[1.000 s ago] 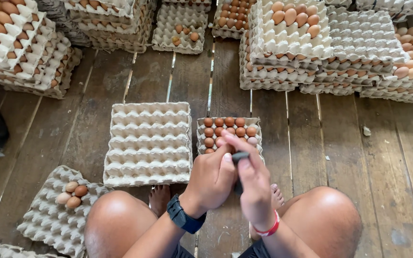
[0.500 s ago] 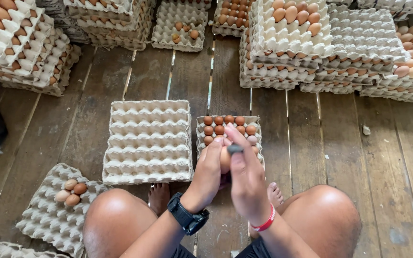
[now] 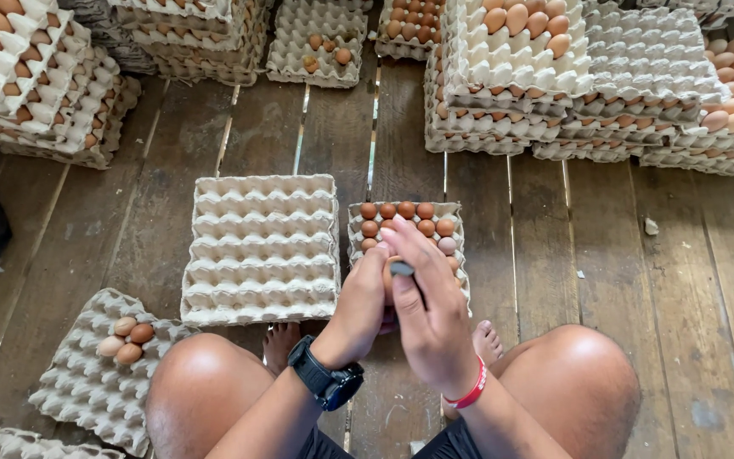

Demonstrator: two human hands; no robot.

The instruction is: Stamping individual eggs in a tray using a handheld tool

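Two bare hands meet above a small egg tray (image 3: 450, 217) that lies on a plank floor (image 3: 554, 255) between the person's knees. Left hand (image 3: 360, 299) cups an egg (image 3: 390, 276) from the left, fingers curled round it; only a sliver of pale shell shows between the palms. Right hand (image 3: 431, 302) lies just right of the egg, pinching a small dark tool (image 3: 402, 269) against the shell, its fingers stretched forward over the tray. Both hands touch the egg, so neither is nearer; whether its long axis runs upright or flat cannot be told. Beyond the fingertips, the tray's far rows hold brown eggs (image 3: 407, 212). Left of that tray sits a stack of empty trays (image 3: 261, 246). Farther left, near the left knee, another tray (image 3: 87, 382) holds three eggs. Far behind the small tray stand tall stacks (image 3: 571, 76) of filled trays.
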